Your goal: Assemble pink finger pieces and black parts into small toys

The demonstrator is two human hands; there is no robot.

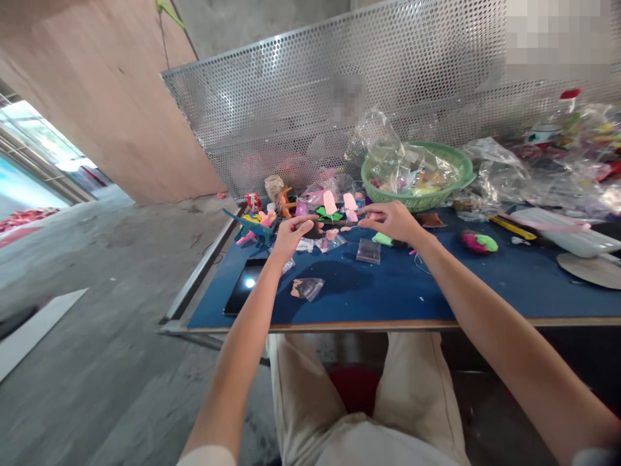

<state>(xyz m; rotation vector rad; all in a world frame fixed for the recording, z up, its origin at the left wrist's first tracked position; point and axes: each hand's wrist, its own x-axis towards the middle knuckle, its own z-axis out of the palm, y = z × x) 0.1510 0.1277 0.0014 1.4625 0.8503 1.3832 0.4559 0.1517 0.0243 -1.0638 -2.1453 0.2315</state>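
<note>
Both my hands reach out over the blue table [388, 291]. My left hand [291, 234] and my right hand [391, 220] are pinched shut on the two ends of a small toy piece [334, 217] with pink and green parts, held just above the tabletop. Small clear plastic bags [308, 287] lie on the blue surface below and between my hands. A teal and pink toy dinosaur [257, 228] stands just left of my left hand.
A green basket [417, 173] full of clear bags sits behind my right hand. More crumpled plastic bags [514, 178] pile at the right. A phone [246, 292] lies at the table's left edge. A perforated metal panel [339, 97] closes the back.
</note>
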